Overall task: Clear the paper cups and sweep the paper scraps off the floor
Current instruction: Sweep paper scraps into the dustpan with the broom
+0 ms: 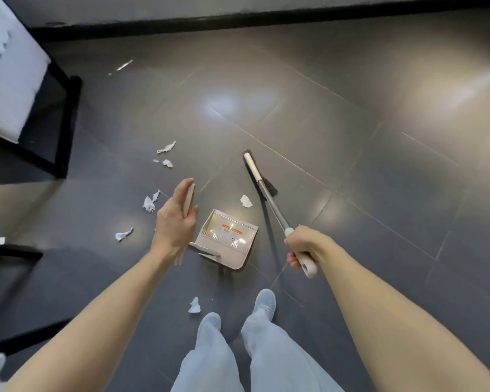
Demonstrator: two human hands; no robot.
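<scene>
1. Downward view of a dark tiled floor (323, 114), with two bare arms reaching forward.
2. Right hand (303, 250) clenched around the pale end of a broom (259, 176), its bristle head resting on the tiles ahead.
3. Left hand (176, 219) holding the upright beige grip of a dustpan (229, 236), thumb hooked round it, fingers fairly straight.
4. Dustpan standing on the floor between the two hands, mouth turned away toward the broom, nothing visibly inside it.
5. White paper scraps (246, 200) scattered about: one just beside the broom head, several off to the left near a chair (65, 123), one close to the shoes (266, 299).
6. No paper cups anywhere in view.
7. Probably early in the sweeping step, judging by the loose scraps and bare pan.
8. Next, likely: drawing the nearest scrap back into the pan mouth with short, light strokes, keeping the pan's lip flat against the tiles so thin paper cannot slip beneath.
</scene>
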